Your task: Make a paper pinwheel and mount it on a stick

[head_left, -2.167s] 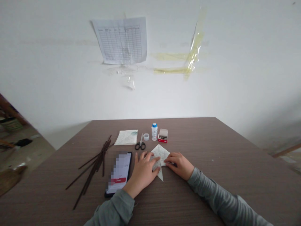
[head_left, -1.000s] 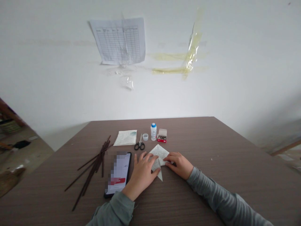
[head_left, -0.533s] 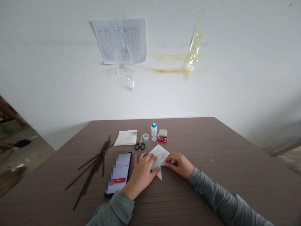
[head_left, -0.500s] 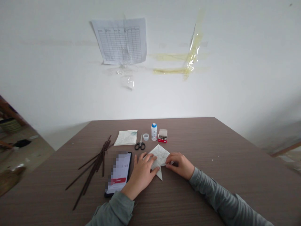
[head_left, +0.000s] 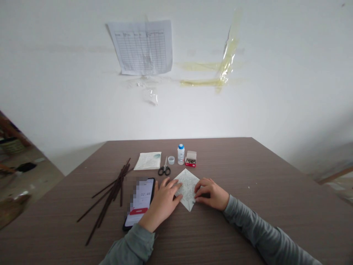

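A folded sheet of printed paper lies on the table as a diamond, with crease lines across it and one point toward me. My left hand rests on its left side, fingers spread, fingertips pressing the paper. At the right corner my right hand has thumb and fingers closed on the paper's edge. Just beyond the paper are black-handled scissors, a small clear cup, a white bottle with a blue cap and an opened red box of small metal pieces.
Left of my left hand lies a phone showing a timer. Several thin dark sticks are heaped farther left. A pale folded packet lies behind the phone. A printed table sheet is taped to the wall.
The paper's lower right flap has come down, so the kite shape with a narrow tail is now a full diamond. My right hand moved slightly toward me; my left shifted slightly left.
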`<control>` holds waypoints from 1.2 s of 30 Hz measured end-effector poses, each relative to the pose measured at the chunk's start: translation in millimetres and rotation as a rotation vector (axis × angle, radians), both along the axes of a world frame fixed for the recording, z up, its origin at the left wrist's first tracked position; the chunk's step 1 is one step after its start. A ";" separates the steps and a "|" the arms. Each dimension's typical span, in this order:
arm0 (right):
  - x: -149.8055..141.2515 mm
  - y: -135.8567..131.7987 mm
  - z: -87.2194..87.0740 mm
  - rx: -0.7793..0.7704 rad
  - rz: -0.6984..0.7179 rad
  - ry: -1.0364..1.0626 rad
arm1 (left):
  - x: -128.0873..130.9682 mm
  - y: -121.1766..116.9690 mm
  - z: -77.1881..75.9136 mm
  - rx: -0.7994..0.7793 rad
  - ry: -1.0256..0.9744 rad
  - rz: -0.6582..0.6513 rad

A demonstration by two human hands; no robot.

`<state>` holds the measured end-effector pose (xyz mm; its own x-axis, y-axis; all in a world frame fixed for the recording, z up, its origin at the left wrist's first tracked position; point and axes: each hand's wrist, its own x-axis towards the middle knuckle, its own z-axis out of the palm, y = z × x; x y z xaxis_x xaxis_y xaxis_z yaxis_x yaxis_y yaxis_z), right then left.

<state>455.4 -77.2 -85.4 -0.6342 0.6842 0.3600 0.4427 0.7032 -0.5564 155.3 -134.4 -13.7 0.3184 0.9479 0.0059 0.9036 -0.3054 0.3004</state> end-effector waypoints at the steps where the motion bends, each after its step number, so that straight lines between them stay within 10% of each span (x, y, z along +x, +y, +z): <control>1: 0.9 3.5 0.5 0.008 0.001 0.028 | -0.4 -0.2 0.6 -0.006 0.004 0.001; 14: -31.9 103.5 54.6 0.181 -0.340 -0.148 | -6.7 2.6 16.3 -0.032 0.103 0.099; 36: -69.5 114.7 54.6 0.125 -0.332 -0.162 | -10.9 -1.6 25.2 -0.092 0.177 0.123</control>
<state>385.9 37.5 -30.8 -0.4408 0.8191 0.3671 0.7328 0.5646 -0.3798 144.4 -136.0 11.4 0.1889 0.9737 -0.1278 0.9733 -0.1684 0.1558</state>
